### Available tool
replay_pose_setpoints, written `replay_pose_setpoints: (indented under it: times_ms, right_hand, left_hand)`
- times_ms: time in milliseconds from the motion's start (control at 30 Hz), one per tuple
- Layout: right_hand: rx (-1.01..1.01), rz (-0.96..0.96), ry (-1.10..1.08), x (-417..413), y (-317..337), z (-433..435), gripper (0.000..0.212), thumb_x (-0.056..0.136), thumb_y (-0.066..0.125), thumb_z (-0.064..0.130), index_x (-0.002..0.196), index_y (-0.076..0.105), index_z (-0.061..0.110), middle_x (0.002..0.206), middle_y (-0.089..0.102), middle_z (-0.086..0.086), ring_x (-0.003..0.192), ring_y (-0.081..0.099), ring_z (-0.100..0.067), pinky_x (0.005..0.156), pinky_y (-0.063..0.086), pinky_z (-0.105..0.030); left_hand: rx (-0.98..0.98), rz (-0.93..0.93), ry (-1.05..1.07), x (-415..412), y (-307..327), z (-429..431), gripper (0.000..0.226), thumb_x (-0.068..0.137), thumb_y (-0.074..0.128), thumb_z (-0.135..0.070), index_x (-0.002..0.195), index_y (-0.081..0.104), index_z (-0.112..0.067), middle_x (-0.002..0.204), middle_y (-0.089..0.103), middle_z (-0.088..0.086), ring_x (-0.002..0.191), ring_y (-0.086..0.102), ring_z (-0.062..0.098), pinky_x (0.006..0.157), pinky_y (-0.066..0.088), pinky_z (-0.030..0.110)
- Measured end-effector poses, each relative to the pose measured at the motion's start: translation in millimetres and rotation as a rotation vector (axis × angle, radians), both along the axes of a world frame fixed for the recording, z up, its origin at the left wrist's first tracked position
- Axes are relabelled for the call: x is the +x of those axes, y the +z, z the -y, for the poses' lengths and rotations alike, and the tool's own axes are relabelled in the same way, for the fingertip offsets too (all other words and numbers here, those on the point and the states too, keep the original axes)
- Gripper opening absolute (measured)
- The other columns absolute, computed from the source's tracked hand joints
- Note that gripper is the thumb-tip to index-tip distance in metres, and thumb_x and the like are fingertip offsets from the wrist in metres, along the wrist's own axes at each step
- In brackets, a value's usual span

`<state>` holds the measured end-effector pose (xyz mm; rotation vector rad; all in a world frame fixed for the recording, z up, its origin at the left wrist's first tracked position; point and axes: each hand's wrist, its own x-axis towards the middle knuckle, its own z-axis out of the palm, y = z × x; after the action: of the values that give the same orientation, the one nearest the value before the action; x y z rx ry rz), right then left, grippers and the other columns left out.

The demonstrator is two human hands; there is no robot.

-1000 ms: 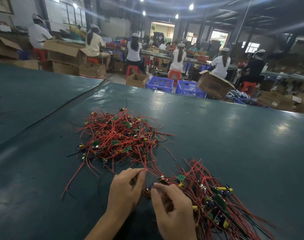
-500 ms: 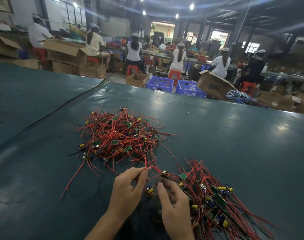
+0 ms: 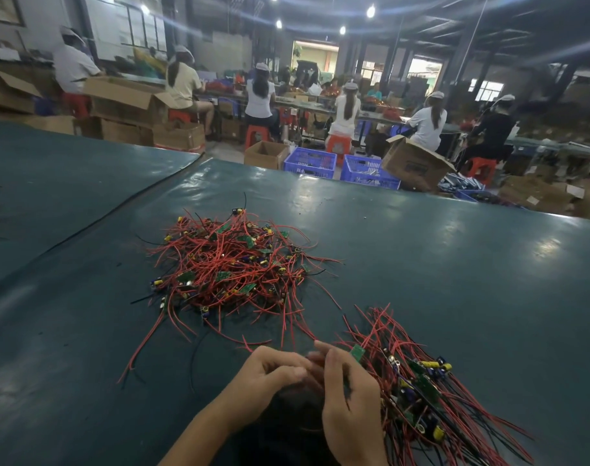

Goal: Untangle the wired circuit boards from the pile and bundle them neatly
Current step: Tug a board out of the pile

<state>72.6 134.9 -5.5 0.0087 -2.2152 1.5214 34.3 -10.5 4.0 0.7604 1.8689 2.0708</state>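
A tangled pile (image 3: pixel 233 264) of small green circuit boards with red and black wires lies on the dark green table (image 3: pixel 455 280) ahead of me. To the right, a straighter bundle (image 3: pixel 418 381) of wired boards lies with its wires fanned out. My left hand (image 3: pixel 270 375) and my right hand (image 3: pixel 347 395) meet close together at the near edge, left of the bundle. Their fingers are curled and pinch red wire between them; the piece they hold is mostly hidden by the fingers. My right hand rests against the bundle's left side.
A seam (image 3: pixel 119 203) crosses the table covering at the left. Beyond the far edge stand cardboard boxes (image 3: pixel 414 166) and blue crates (image 3: pixel 310 163). Several people sit on red stools at benches in the background.
Both hands have drawn closer together and slightly toward me; the gap between them has closed around the wire. The pile and the bundle have not moved.
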Motion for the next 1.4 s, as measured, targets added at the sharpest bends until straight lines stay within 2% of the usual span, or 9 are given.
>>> replay_pose_setpoints:
  times_ms: [100,267,400,467,600,733,1100,1233,1400]
  right_hand:
    - [0.13,0.085,0.059,1.2,3.5,-5.0,0.045,0.097,0.032,0.053,0.079,0.071,0.037,0.077,0.073,0.01,0.076,0.069,-0.006,0.077,0.053,-0.038]
    - [0.386,0.17,-0.033,7.2,10.1,-15.5,0.072,0.088,0.024,0.064,0.07,0.067,0.01,0.046,0.05,-0.003,0.048,0.05,-0.019,0.069,0.038,-0.027]
    - [0.526,0.237,-0.173,10.0,17.5,-20.4,0.041,0.096,0.046,0.048,0.071,0.068,0.024,0.049,0.058,0.002,0.048,0.055,-0.012,0.08,0.044,-0.027]
    - [0.519,0.228,-0.251,10.4,18.9,-18.8,0.027,0.095,0.054,0.042,0.082,0.073,0.028,0.047,0.058,0.007,0.05,0.056,-0.007,0.088,0.044,-0.032]
    - [0.387,0.028,-0.271,10.9,12.5,-11.0,0.008,0.087,0.071,0.023,0.081,0.076,0.024,0.057,0.063,0.016,0.053,0.059,-0.006,0.077,0.053,-0.039]
    - [0.202,0.052,-0.074,5.6,3.6,0.6,0.013,0.087,0.07,0.018,0.093,0.071,0.03,0.08,0.068,0.013,0.077,0.064,-0.002,0.069,0.053,-0.019]
    - [0.382,0.252,0.077,3.5,-4.3,4.5,0.029,0.091,0.062,0.035,0.12,0.063,0.031,0.105,0.063,0.016,0.103,0.058,-0.002,0.093,0.047,-0.022]
    - [0.345,0.205,0.023,2.1,-3.8,6.3,0.008,0.092,0.063,0.027,0.097,0.069,0.031,0.089,0.065,0.015,0.086,0.061,-0.003,0.079,0.049,-0.02]
    - [0.224,0.216,-0.056,3.2,0.3,5.1,0.017,0.093,0.061,0.029,0.077,0.059,0.036,0.07,0.064,0.012,0.069,0.06,-0.002,0.06,0.045,-0.016]
  left_hand:
    - [0.036,0.052,-0.019,-0.4,2.2,2.3,0.039,0.079,0.054,-0.036,0.067,0.073,-0.004,0.082,0.071,0.026,0.076,0.068,0.033,0.077,0.053,0.036]
    - [-0.017,-0.097,0.439,-4.7,-1.6,4.7,0.049,0.083,0.05,-0.05,0.055,0.064,-0.012,0.056,0.063,0.009,0.048,0.056,0.02,0.051,0.045,0.026]
    - [-0.588,-0.383,0.476,-10.5,-15.6,15.9,0.022,0.078,0.066,-0.05,0.08,0.068,-0.029,0.083,0.062,-0.017,0.081,0.056,0.0,0.075,0.044,0.017]
    - [-0.79,-0.456,0.394,-11.5,-22.1,15.7,0.031,0.078,0.064,-0.055,0.099,0.067,-0.033,0.104,0.052,-0.021,0.1,0.047,-0.002,0.091,0.037,0.018]
    - [-0.822,-0.475,0.341,-13.0,-23.2,19.0,0.047,0.075,0.055,-0.062,0.116,0.063,-0.039,0.126,0.042,-0.021,0.112,0.042,0.0,0.101,0.035,0.026]
    - [-0.978,-0.515,0.257,-12.8,-24.7,19.2,0.045,0.076,0.052,-0.057,0.119,0.059,-0.044,0.14,0.03,-0.023,0.118,0.036,0.002,0.104,0.028,0.03]
    - [-0.566,-0.521,0.635,-15.5,-24.1,16.5,0.004,0.084,0.073,-0.028,0.086,0.07,-0.026,0.092,0.06,-0.02,0.091,0.055,0.002,0.079,0.049,0.029]
    - [-0.547,-0.485,0.722,-16.9,-25.4,16.8,0.02,0.08,0.077,-0.025,0.099,0.07,-0.026,0.107,0.052,-0.021,0.095,0.056,-0.003,0.081,0.048,0.016]
    - [-0.582,-0.391,0.788,-18.4,-25.9,20.3,0.034,0.081,0.073,-0.014,0.11,0.065,-0.029,0.115,0.044,-0.02,0.082,0.057,-0.002,0.073,0.052,0.02]
